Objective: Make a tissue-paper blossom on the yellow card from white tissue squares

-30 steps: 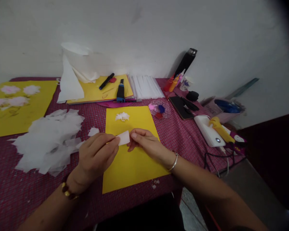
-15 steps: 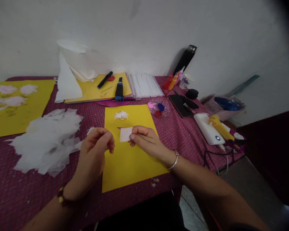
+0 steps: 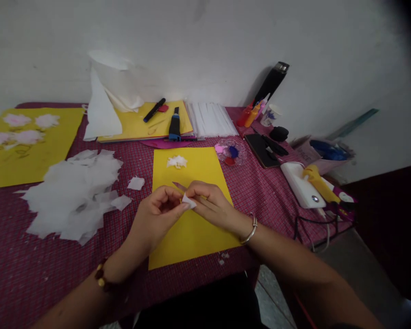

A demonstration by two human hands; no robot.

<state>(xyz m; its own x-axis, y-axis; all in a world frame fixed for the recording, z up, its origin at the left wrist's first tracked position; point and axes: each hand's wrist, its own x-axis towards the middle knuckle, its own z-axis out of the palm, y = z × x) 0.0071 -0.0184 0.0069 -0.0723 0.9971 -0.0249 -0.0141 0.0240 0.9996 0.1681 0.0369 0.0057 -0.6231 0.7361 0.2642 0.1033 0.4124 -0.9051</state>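
Head view: cloth-covered desk (image 3: 17, 256), bearing a yellow sheet (image 3: 174, 249); heap of white paper squares (image 3: 71, 196) left of it. Above the sheet, right hand (image 3: 214, 206) grasps a pencil (image 3: 180, 186), apparently; left hand (image 3: 155, 221) meets it, fingers pinching a bent paper square (image 3: 191, 202). Step, judged: shaping the square by hand. Next move calls for steady pencil, light pinch.
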